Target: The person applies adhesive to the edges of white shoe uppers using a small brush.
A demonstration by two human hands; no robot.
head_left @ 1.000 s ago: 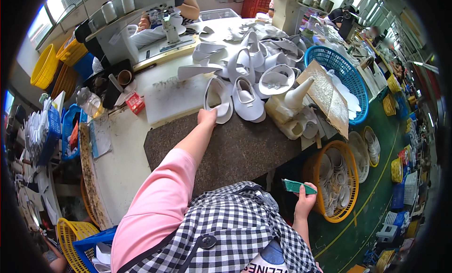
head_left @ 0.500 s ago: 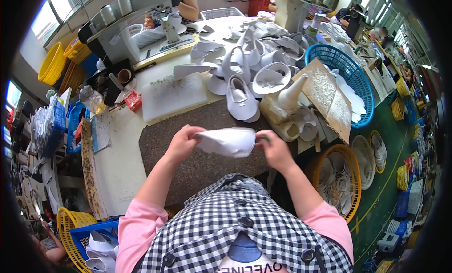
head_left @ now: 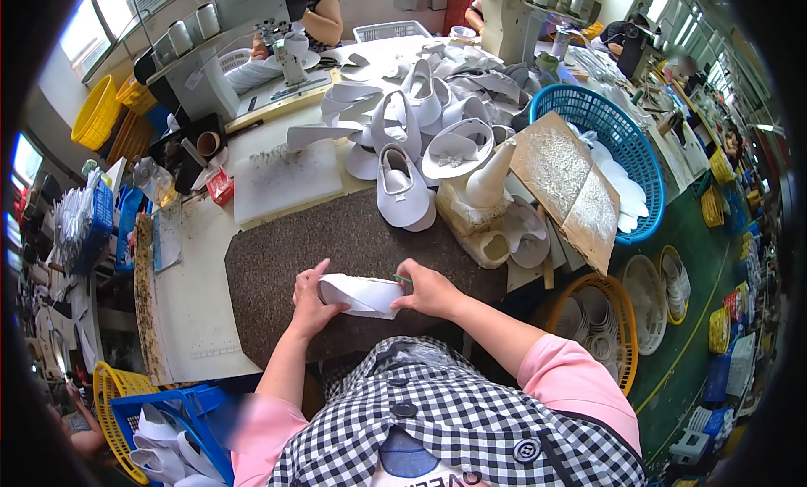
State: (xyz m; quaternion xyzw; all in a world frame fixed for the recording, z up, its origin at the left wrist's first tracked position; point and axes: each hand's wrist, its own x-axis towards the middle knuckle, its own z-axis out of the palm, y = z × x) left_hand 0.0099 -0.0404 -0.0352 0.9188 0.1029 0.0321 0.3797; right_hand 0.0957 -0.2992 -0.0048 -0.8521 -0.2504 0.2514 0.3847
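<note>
Left hand (head_left: 311,300) and right hand (head_left: 430,292) gripped opposite ends of a white, smooth-surfaced shoe upper (head_left: 361,297), the thumbs toward its near side; a slim green object (head_left: 405,279), mostly hidden, showed at the right fingers. The upper lay above the near part of a dark brown, speckled flat board (head_left: 282,252); whether it touched the board could not be told. At the board's far edge stood a white shoe with an open top (head_left: 403,193). To its left lay a whitish rectangular slab (head_left: 286,180), and to its right stood a pale cone (head_left: 487,183) on a yellowish block (head_left: 458,208). Farther right, a brown cardboard sheet with a white crust (head_left: 559,180) rested by a round blue openwork plastic basket (head_left: 654,184). Behind the shoe spread a heap of white and grey shoe parts (head_left: 483,85); below, at right, a round orange plastic basket (head_left: 630,327) held pale rounded pieces.
</note>
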